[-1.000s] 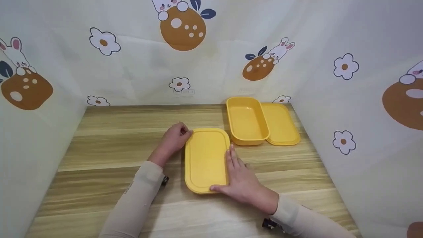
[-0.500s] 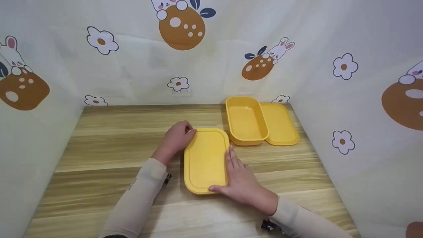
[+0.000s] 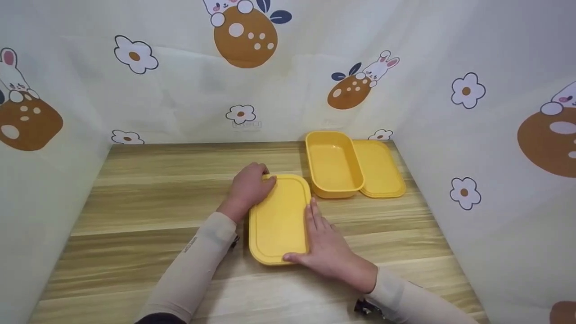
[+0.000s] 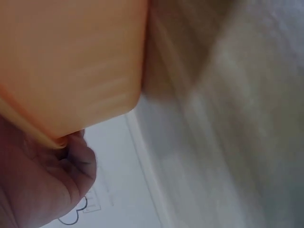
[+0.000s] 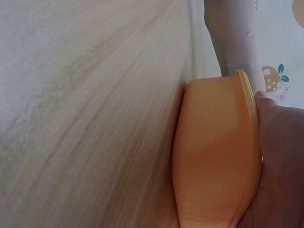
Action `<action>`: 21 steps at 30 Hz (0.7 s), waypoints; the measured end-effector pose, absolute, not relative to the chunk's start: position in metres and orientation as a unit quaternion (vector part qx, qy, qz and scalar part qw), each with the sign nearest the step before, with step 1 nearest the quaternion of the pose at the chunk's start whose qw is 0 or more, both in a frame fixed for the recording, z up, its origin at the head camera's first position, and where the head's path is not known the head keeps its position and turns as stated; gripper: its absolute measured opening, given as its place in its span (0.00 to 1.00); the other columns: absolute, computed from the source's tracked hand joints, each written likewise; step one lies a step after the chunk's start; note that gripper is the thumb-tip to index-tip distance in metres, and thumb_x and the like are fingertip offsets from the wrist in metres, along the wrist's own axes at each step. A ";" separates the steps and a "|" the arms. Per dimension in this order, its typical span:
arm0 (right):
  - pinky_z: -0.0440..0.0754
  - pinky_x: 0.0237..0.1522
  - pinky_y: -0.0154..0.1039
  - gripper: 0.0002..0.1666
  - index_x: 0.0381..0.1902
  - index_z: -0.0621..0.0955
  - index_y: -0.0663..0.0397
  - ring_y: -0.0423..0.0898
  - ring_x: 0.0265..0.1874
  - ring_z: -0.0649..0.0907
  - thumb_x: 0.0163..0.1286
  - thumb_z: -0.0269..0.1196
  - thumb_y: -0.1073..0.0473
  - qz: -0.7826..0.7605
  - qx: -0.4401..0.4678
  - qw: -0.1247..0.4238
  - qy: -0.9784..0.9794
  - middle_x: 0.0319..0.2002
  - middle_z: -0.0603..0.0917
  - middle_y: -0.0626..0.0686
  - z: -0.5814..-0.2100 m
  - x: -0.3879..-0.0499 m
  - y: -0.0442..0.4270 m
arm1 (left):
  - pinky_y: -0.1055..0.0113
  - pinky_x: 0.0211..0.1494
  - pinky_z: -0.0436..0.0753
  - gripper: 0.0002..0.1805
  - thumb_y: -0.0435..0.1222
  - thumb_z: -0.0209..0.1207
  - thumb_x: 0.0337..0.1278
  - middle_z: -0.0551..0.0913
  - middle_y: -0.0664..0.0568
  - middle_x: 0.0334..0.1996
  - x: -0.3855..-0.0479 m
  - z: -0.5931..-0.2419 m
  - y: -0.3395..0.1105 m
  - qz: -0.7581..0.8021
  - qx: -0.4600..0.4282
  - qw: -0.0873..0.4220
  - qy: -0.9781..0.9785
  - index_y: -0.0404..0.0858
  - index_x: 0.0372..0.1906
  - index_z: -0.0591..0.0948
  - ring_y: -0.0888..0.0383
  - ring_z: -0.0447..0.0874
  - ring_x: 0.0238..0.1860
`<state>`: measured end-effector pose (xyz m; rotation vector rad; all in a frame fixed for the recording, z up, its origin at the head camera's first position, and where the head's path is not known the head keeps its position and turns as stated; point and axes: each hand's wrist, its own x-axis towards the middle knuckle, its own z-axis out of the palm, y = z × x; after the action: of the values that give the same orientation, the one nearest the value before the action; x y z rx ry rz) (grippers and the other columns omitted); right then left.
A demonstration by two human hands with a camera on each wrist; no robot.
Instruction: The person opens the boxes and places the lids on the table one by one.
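Observation:
A yellow rectangular box with its lid (image 3: 281, 220) on stands lengthwise on the wooden table. At the far left corner my left hand (image 3: 248, 189) pinches the lid's edge, thumb on top and fingers curled at the rim. The left wrist view shows those curled fingers (image 4: 78, 159) just under the rim beside the box wall (image 4: 85, 61). My right hand (image 3: 330, 249) lies along the right side, fingers straight against the edge and thumb on the lid's near edge. In the right wrist view the box wall (image 5: 211, 147) shows below the rim.
Behind and to the right stands an uncovered yellow box (image 3: 336, 164), with nothing visible inside. A second yellow lid (image 3: 382, 168) lies flat beside it, partly hidden by it. A patterned cloth wall (image 3: 180, 90) encloses the back and sides of the wooden table (image 3: 148, 198).
My left hand has slid slightly right and away from me around the far left corner, its thumb now further onto the lid. My right hand stays in place.

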<state>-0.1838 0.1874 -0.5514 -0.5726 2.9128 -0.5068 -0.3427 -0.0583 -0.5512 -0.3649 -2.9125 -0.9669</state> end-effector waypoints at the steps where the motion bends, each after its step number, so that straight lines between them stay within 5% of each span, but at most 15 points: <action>1: 0.67 0.78 0.69 0.89 0.90 0.40 0.64 0.66 0.86 0.56 0.58 0.53 0.03 -0.169 -0.189 0.065 0.965 0.90 0.34 0.64 -0.551 -0.184 0.187 | 0.46 0.58 0.84 0.22 0.50 0.63 0.76 0.85 0.42 0.48 -0.343 -0.552 -0.058 -0.314 -0.117 0.029 -0.942 0.34 0.52 0.86 0.43 0.85 0.50; 21: 0.67 0.78 0.68 0.91 0.90 0.38 0.64 0.67 0.85 0.57 0.57 0.56 0.04 -0.185 -0.196 0.059 0.961 0.89 0.33 0.65 -0.553 -0.185 0.189 | 0.47 0.57 0.86 0.26 0.55 0.67 0.74 0.84 0.43 0.47 -0.341 -0.554 -0.055 -0.289 -0.127 0.056 -0.947 0.34 0.50 0.86 0.43 0.85 0.50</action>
<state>-0.1845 0.1885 -0.5531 -0.5927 2.9113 -0.5590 -0.3412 -0.0551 -0.5539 -0.3839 -2.8732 -0.8780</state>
